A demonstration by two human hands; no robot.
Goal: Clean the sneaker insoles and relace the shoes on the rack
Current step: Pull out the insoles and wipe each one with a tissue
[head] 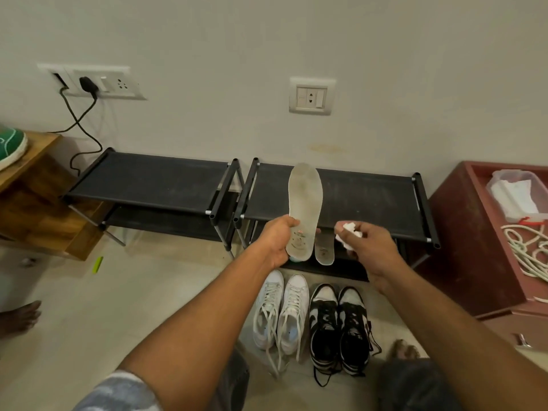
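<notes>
Clearly the left hand (278,243) is closed around the heel end of a pale insole (305,203), thumb on its printed face and the other digits behind, so that the toe end stands up in front of the black shoe rack (355,197). A second insole (324,250) shows just beside it, lower and partly hidden; I cannot tell what supports it. The right hand (367,244) is bunched shut on a crumpled white wipe (348,232), held just to the right of the raised insole and not touching it.

An insole like this should be very light and thin, springy rather than stiff, so it would likely bow away under rubbing pressure. Gripping it at the heel works for display, but supporting the back with the palm nearer the middle would probably give the wipe something firm to press against. The grey, worn-looking forefoot appears to be the dirtiest area.

On the floor below, the white sneakers (281,312) and black-and-white sneakers (338,324) sit side by side, laces loose.

At right, an open reddish drawer (474,179) holds a clear plastic tub (516,197) with white sheets inside and a loose tangle of white laces (527,250).
</notes>
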